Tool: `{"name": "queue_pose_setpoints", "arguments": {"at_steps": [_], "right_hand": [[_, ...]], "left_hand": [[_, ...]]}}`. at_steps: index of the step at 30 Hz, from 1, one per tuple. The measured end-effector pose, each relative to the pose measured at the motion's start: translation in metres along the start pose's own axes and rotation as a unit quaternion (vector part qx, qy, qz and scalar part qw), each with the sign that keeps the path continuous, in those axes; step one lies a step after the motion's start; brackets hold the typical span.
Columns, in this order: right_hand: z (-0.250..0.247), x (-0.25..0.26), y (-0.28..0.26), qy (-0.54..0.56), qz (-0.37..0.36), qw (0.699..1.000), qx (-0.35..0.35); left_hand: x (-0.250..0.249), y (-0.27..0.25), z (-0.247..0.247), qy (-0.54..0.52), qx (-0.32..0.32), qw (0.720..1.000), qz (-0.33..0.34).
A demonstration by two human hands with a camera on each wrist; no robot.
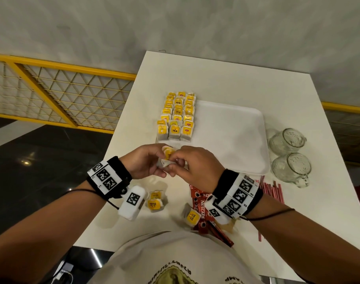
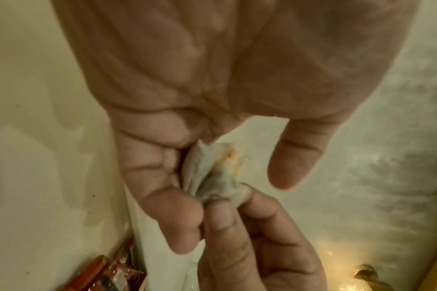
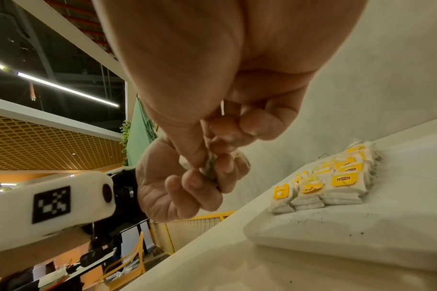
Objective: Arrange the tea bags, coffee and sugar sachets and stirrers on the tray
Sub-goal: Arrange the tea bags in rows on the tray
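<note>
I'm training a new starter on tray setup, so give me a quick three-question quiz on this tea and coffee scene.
1. True or false: the tea bags on the tray lie in three rows.
2. What do the left hand and right hand hold together? A) a stirrer B) a tea bag C) a glass
3. Fill in: the coffee sachets are ___ the tray.

Key: 1 true; 2 B, the held tea bag; 3 off, on the table near the person.
</note>
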State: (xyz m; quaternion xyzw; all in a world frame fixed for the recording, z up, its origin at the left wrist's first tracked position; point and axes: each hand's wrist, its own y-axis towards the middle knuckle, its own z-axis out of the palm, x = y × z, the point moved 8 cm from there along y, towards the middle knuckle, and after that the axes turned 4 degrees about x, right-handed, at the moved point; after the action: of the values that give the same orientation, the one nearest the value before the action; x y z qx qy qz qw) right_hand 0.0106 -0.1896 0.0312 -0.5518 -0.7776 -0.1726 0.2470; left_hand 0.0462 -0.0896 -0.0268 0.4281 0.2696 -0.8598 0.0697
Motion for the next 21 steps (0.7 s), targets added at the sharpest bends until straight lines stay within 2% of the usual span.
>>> {"name": "queue_pose_setpoints", "arguments": {"at_steps": [2,4,6,8,10,11,13,18,21], "right_hand": [[0.003,0.0,0.0,-0.005,-0.006,1.0,0.018],[0.004,-0.004,-0.003,0.0,-0.008,1.0,0.027],[0.007,-0.01,-0.009,-0.003,-0.009,0.998,0.062],[0.018,-0.014,-0.018,-0.03,-0.012,0.988,0.151],[0.032,-0.015,-0.03,-0.077,-0.017,0.965,0.252],[0.039,-0.015,-0.037,-0.098,-0.019,0.951,0.291],[0.051,-0.016,-0.048,-0.131,-0.025,0.932,0.336],[0.072,-0.02,-0.059,-0.175,-0.027,0.914,0.364],[0.078,-0.014,-0.06,-0.184,-0.039,0.913,0.362]], "left_hand": [[0.001,0.0,0.0,0.061,-0.008,0.998,0.001],[0.003,-0.003,-0.009,0.136,-0.058,0.989,-0.006],[0.006,-0.008,-0.021,0.253,-0.093,0.963,-0.027],[0.012,-0.013,-0.031,0.352,-0.111,0.927,-0.066],[0.019,-0.019,-0.033,0.441,-0.103,0.885,-0.102],[0.022,-0.022,-0.032,0.5,-0.09,0.854,-0.116],[0.032,-0.029,-0.029,0.578,-0.057,0.802,-0.137],[0.044,-0.03,-0.02,0.64,0.003,0.758,-0.127],[0.045,-0.024,-0.011,0.675,0.005,0.732,-0.098]]}}
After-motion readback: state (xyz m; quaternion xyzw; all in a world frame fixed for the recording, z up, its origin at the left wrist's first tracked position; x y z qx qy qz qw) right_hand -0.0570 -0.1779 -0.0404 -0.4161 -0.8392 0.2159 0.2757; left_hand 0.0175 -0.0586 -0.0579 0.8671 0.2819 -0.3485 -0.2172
